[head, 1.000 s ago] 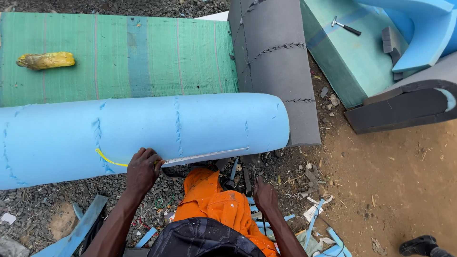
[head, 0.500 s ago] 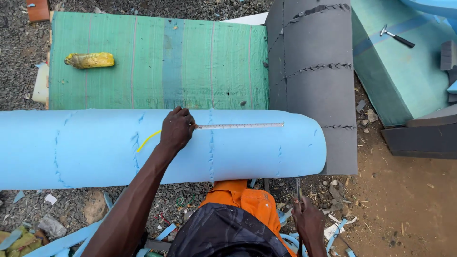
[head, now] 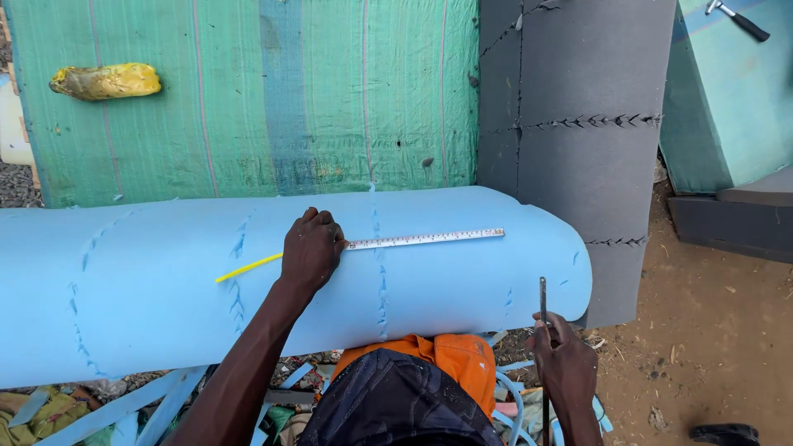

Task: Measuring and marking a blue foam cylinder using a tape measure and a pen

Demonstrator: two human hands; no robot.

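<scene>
My left hand (head: 311, 250) presses a measuring tape (head: 425, 239) flat on top of a long light blue foam roll (head: 149, 281). The white tape runs right from my fingers toward the roll's rounded end, and a yellow length of it (head: 246, 268) trails left behind the hand. My right hand (head: 566, 363) is lower right, below the roll's end, closed around a thin dark metal blade (head: 543, 301) that points up toward the foam. Stitched seams cross the blue foam.
Behind the roll lies a green woven-covered cushion (head: 248, 99) with a yellow lump (head: 106, 81) on it. A grey foam slab (head: 578, 124) stands to the right. A hammer (head: 738, 20) rests on a green block. Foam offcuts (head: 124, 409) litter the ground, with bare earth at right.
My left hand carried the tape from the roll's lower edge up onto its top and holds it there. My right hand rose with the blade toward the foam's end.
</scene>
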